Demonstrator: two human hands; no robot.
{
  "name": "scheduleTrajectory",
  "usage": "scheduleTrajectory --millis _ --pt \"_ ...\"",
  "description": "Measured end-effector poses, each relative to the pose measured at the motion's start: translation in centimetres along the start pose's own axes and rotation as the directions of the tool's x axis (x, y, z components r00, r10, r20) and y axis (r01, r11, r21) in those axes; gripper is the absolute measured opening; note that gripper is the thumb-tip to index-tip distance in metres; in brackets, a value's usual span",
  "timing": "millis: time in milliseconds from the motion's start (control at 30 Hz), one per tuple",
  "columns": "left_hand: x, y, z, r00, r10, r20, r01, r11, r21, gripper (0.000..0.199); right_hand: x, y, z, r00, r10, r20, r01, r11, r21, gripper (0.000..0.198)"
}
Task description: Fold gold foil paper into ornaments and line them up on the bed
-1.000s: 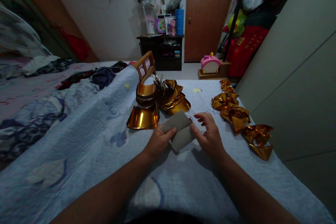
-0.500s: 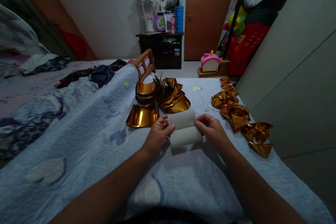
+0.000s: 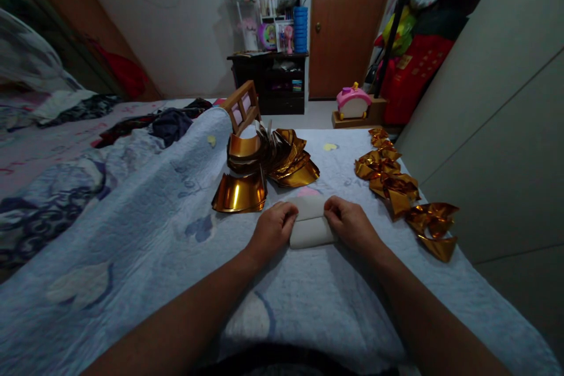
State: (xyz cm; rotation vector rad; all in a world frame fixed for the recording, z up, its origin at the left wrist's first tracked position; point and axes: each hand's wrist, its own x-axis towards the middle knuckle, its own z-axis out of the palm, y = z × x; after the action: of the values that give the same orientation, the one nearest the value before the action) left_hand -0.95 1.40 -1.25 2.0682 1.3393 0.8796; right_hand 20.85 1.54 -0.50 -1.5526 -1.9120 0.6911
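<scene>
A pale grey-white sheet of paper (image 3: 312, 231), folded or rolled over on itself, lies low over the bedspread in front of me. My left hand (image 3: 275, 224) pinches its left end between thumb and fingers. At the right end, my right hand (image 3: 350, 220) grips the paper the same way. Beyond the left hand rests a fanned stack of shiny gold foil sheets (image 3: 240, 192), with more gold sheets (image 3: 293, 158) spread behind it. Several folded gold foil pieces (image 3: 396, 191) form a row along the right side.
A light blue patterned bedspread (image 3: 176, 282) covers the surface beneath my hands. A small wooden chair back (image 3: 242, 108) stands at the far edge. Farther off are a dark cabinet (image 3: 269, 85) and a pink toy (image 3: 353, 103). A pale panel (image 3: 497, 129) rises on the right.
Both hands have folded the paper down flatter. The two hands are slightly closer together, and the left hand now has its fingers over the paper's left end.
</scene>
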Motion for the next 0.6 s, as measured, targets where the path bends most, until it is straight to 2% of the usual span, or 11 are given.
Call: scheduleTrajectory --millis 133,333,400,533,600 --pt "-0.1 -0.5 0.4 0.997 0.070 0.041 -0.077 0.974 0.213 0.015 0.0 0.4 0.1 0.998 -0.031 0.058 0.038 0.993 -0.115 0.017" --pt "-0.3 -0.4 0.5 0.991 0.113 -0.070 -0.074 0.910 0.409 0.013 0.0 0.8 -0.3 0.989 -0.045 0.142 0.076 0.972 -0.223 0.024" --pt "-0.3 -0.3 0.4 0.990 0.136 -0.046 -0.106 0.907 0.408 0.015 -0.2 0.8 -0.6 0.982 -0.067 0.174 0.106 0.968 -0.226 0.024" --pt "-0.2 -0.5 0.5 0.966 0.209 0.150 -0.244 0.930 0.274 0.022 -0.6 0.4 -1.3 0.963 -0.135 0.233 0.186 0.959 -0.213 0.024" --pt "-0.1 -0.7 0.6 0.956 0.226 0.188 -0.268 0.933 0.241 0.024 -0.8 0.0 -1.6 0.950 -0.169 0.264 0.225 0.953 -0.202 0.025"
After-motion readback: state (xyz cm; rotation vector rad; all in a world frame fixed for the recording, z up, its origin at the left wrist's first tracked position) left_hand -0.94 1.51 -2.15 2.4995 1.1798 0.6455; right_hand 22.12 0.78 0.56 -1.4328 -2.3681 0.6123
